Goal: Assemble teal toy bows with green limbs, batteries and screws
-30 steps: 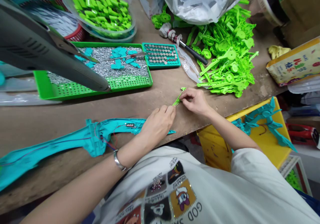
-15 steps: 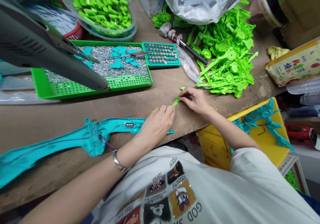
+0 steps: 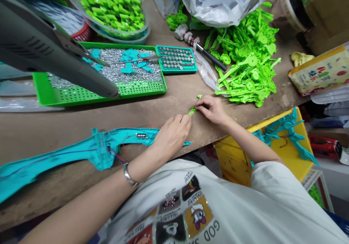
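Note:
Between my two hands is a small green plastic part (image 3: pixel 192 110), lying low over the table. My left hand (image 3: pixel 173 133) has its fingers bent over the near end of this part, and its wrist rests by a long teal plastic shell (image 3: pixel 103 149) with red and blue wires. My right hand (image 3: pixel 212 109) pinches the far end between thumb and fingers. The fingertips hide both ends of the part. A small green tip (image 3: pixel 200 96) shows just behind my right hand.
A green tray (image 3: pixel 109 98) of metal pieces stands at the back left, beside a teal tray (image 3: pixel 177 71) of round cells. A grey tool (image 3: pixel 68 58) hangs over it. Green parts (image 3: pixel 251 66) are heaped at the back right, near a screwdriver (image 3: pixel 211 56). A yellow bin (image 3: pixel 231 160) stands right.

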`<state>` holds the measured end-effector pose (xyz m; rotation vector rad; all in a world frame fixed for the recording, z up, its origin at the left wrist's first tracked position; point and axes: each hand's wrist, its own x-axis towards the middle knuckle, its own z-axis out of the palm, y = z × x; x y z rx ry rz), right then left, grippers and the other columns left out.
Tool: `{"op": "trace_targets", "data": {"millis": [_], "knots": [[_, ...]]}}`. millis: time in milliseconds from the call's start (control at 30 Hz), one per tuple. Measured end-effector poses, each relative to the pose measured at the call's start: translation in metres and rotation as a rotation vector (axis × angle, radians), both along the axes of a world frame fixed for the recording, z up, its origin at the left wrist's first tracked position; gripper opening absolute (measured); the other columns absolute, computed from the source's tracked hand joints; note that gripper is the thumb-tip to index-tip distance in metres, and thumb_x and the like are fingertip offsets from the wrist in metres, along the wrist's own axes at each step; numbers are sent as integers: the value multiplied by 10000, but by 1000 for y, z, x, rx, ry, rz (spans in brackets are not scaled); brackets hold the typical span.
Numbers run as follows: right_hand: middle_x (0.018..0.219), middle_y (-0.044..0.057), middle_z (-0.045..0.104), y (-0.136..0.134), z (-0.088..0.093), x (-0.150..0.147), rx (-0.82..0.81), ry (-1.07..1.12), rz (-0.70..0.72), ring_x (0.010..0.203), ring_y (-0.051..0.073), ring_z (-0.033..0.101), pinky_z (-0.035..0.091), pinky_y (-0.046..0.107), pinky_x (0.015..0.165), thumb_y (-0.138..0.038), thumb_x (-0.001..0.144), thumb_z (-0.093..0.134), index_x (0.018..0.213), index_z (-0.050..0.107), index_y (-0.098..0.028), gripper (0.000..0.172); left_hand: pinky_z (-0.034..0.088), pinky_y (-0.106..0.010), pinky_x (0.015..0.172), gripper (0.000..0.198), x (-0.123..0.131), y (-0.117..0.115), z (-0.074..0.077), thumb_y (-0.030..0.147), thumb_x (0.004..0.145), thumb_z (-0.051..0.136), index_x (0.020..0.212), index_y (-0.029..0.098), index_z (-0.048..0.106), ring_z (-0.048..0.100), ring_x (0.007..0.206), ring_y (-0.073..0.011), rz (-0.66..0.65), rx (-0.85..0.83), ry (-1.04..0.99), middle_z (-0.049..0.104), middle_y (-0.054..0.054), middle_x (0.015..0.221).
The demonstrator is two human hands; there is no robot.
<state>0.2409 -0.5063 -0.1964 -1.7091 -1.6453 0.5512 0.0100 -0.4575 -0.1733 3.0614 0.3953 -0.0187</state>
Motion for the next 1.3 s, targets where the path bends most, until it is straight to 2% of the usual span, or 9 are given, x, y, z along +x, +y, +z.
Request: {"op": "trace_targets", "data": {"millis": [333,633,800,900,1067,1300], "knots": [[923,63,748,-5,-1,4,-35,-192,38,938,211,663,512,373,908,-205,963,625,925,754,-212,135,413,-379,767,396,-1,1,-1,66,1010,361,1368,69,531,540,956,-248,15,-20,-25,584,-131,1031],[989,110,715,-7,9,-1,-92,-457,97,964,255,605,488,392,876,-212,1005,563,988,755,-183,194,414,-384,750,415,0,1,0,56,996,366,1371,58,543,537,943,-259,-6,4,-1,579,-127,1026],[930,145,686,-1,19,-13,-192,-657,135,928,276,571,462,411,849,-167,1015,495,907,745,-160,273,416,-376,763,418,0,2,-1,62,1001,367,1383,55,535,536,962,-253,3,-13,-1,586,-140,1047],[952,136,711,0,19,-13,-184,-566,119,949,269,608,483,398,861,-153,998,521,922,751,-169,243,420,-372,767,417,0,3,0,66,1002,374,1387,55,532,536,964,-249,6,-21,3,587,-140,1051],[930,59,774,-3,9,-8,-78,-219,-72,870,198,697,525,330,844,-149,927,626,914,763,-198,146,425,-373,766,412,0,3,0,63,995,387,1376,66,544,535,961,-253,3,-28,11,582,-131,1047],[813,7,735,-3,-2,-15,-123,174,-280,710,137,678,540,266,691,-257,847,674,881,680,-194,72,429,-382,765,423,0,2,0,67,1000,373,1390,60,536,530,954,-261,1,-8,0,575,-128,1037]]}}
